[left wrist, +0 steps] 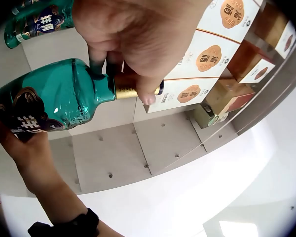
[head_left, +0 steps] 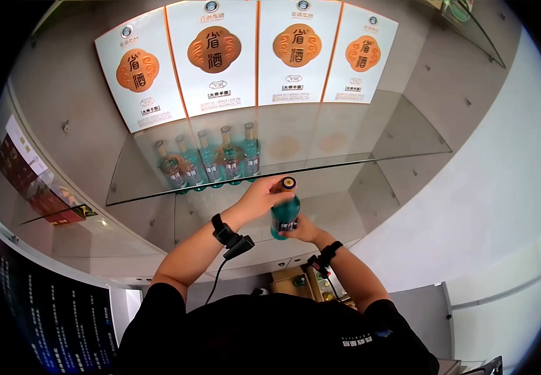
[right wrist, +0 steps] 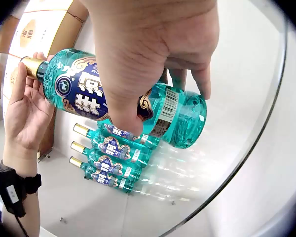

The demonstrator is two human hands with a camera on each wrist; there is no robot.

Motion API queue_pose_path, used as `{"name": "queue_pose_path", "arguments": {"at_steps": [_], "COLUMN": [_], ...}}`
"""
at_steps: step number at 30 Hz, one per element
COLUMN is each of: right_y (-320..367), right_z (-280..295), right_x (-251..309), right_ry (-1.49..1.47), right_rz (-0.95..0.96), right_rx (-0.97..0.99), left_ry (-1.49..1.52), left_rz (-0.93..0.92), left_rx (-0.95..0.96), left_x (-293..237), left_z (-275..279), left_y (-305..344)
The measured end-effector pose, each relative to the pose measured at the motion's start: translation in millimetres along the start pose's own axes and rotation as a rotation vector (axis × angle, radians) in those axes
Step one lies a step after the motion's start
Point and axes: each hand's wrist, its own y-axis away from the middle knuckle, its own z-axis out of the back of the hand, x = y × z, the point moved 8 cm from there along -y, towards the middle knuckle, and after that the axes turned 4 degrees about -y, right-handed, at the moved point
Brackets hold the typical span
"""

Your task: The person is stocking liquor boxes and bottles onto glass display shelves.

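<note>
A teal glass bottle (head_left: 285, 215) with a dark label is held in both hands at the front edge of the glass shelf (head_left: 320, 164). The left hand (head_left: 264, 199) grips its gold neck, thumb and fingers around it, plainly seen in the left wrist view on the bottle (left wrist: 64, 96). Lower down, the right hand (head_left: 303, 230) holds the body near the base; in the right wrist view its thumb and fingers wrap the bottle (right wrist: 180, 116). Several similar bottles (head_left: 211, 164) stand in a row on the shelf, left of the held one.
White boxes (head_left: 214, 56) with orange emblems line the back of the shelf. Another glass shelf (head_left: 480, 34) juts out at the upper right. Red boxes (head_left: 39, 190) stand in the left compartment. Below the arms is an open cardboard box (head_left: 289, 282).
</note>
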Motion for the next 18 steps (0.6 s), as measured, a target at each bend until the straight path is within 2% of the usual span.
{"name": "queue_pose_path", "arguments": {"at_steps": [2,5,6,7,11,14,18], "right_y": [-16.2,-30.7,-33.1,-34.1,-48.7,-51.3,-54.5], "right_z": [7.8,8.5,7.4,8.5,17.1,18.0,18.9], "right_x": [-1.7,-9.6,-10.9,-7.7,-11.1,-19.0,-25.9], "right_ry": [0.079,0.107,0.108,0.145,0.173,0.182,0.221], "right_rz": [0.078,0.041,0.037,0.072,0.124,0.070,0.004], "right_rx": [-0.075,-0.081,-0.077,-0.107,-0.178,-0.174,-0.186], "left_ry": [-0.014,-0.003,0.035,0.074,-0.019,-0.120,-0.026], "left_rz": [-0.001,0.033,-0.014,-0.061,-0.033,0.046,0.063], "left_rx": [0.001,-0.026,-0.022,-0.018,-0.036,-0.025,-0.010], "left_x": [7.0,32.1,38.3,36.2,39.7,41.5,50.4], "left_z": [5.0,13.1,14.6,15.6,26.6,30.5,31.8], "left_y": [-0.8,-3.1,-3.7,-3.7,-12.7,-16.1,-19.6]}}
